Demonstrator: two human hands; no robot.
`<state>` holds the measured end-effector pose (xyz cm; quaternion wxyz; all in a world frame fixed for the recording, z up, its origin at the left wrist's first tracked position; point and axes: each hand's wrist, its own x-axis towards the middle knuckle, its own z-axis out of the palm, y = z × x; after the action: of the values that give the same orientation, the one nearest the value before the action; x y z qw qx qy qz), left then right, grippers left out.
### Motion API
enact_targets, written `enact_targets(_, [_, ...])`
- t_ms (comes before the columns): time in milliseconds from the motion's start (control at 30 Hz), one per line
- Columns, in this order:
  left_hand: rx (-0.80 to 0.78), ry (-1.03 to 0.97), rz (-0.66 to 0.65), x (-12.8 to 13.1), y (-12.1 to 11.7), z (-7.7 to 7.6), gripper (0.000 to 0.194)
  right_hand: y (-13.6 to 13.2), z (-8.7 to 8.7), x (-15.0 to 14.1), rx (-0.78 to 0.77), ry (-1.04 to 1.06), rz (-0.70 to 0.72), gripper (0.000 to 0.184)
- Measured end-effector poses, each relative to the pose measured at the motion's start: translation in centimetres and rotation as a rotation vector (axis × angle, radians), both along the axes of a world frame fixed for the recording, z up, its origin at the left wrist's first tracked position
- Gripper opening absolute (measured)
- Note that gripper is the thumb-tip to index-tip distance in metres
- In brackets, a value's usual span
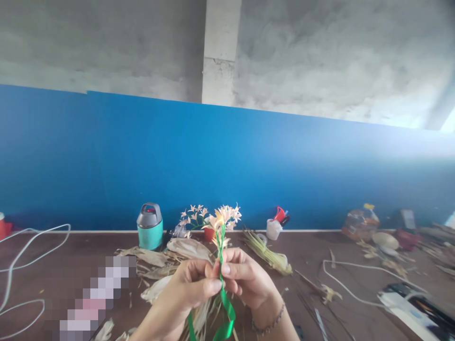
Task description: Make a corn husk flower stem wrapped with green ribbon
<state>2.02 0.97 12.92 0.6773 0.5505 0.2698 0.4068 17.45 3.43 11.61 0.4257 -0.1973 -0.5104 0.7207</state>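
Observation:
Both hands meet at the middle, pinching the green-wrapped stem of a small artificial flower spray [222, 222] with pale peach blossoms at its top. My left hand [194, 289] is closed, thumb and forefinger pressed on the lower stem. Just above it, my right hand [245, 277] is closed too, thumb and fingertips on the same stem. From under the fingers a shiny green ribbon [227, 315] hangs in a loose curl. Behind the held spray, more pale blossoms [194, 215] on green stems stand near a red container. Dried husks [188, 248] lie behind my hands.
A turquoise flask [150, 232] stands at the back left. A white cup [273, 228] holds red-handled tools. Beside it lies a bundle of pale green stalks [268, 251]. White cables [10, 274] loop at left and right. A blue partition [159, 156] runs behind the brown table [302, 255].

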Motion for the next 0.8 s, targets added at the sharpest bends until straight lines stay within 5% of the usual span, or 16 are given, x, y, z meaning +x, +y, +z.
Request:
enact_targets(333, [-0.036, -0.033, 0.0, -0.1, -0.2, -0.3, 0.021, -0.7, 0.5, 0.3, 0.037, -0.048, -0.03, 0.029])
enact_targets(600, [0.284, 0.466, 0.355, 0.3, 0.1, -0.5, 0.014, -0.7, 0.9, 0.3, 0.123, -0.405, -0.371, 0.034])
enact_targets(800, [0.227, 0.393, 0.351, 0.8, 0.2, -0.6, 0.009, -0.5, 0.9, 0.5, 0.167, -0.571, -0.403, 0.031])
